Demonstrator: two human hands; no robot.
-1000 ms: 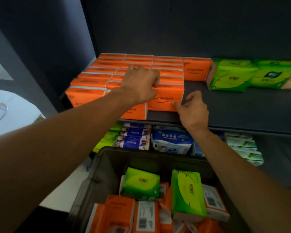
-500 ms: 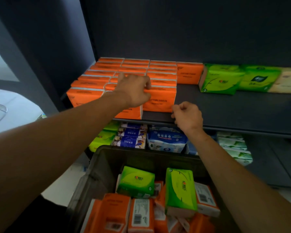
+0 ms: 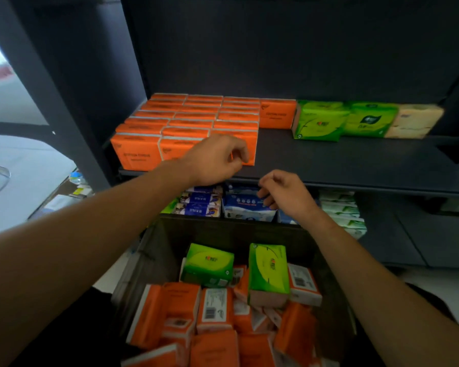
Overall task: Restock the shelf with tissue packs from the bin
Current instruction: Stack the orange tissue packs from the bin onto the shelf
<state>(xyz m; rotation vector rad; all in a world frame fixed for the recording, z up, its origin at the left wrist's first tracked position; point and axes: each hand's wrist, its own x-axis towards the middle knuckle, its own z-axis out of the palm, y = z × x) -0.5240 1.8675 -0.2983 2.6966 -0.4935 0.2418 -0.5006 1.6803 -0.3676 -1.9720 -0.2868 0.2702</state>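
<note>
Two bare hands, mine, reach forward above a bin toward a dark shelf. My left hand (image 3: 217,157) is at the front edge of the shelf (image 3: 355,160), with its fingers curled against the face of the front pack (image 3: 251,148). I cannot tell whether they pinch it or only touch it. That pack is the nearest of the orange packs (image 3: 194,117), a block of three tight columns that runs from my left hand back to the rear wall. Beyond my left hand and to its right, at the back of the shelf, stand two green packs (image 3: 321,120) side by side, then a beige pack (image 3: 414,120) at the far right. My right hand (image 3: 281,193) is lower than my left and just to its right, under the shelf's front edge, with its fingers loosely curled and holding nothing. Just behind it, on the level below, lie blue packs (image 3: 247,205). Directly beneath both hands is the dark bin (image 3: 154,250), with my forearms crossing above its sides. Inside it, below my right wrist, a green pair (image 3: 268,268) sits on top of the heap, one lying flat and one on end. Nearer to me, under both forearms, loose orange packs (image 3: 180,308) are jumbled at all angles, some showing white barcode labels.
</note>
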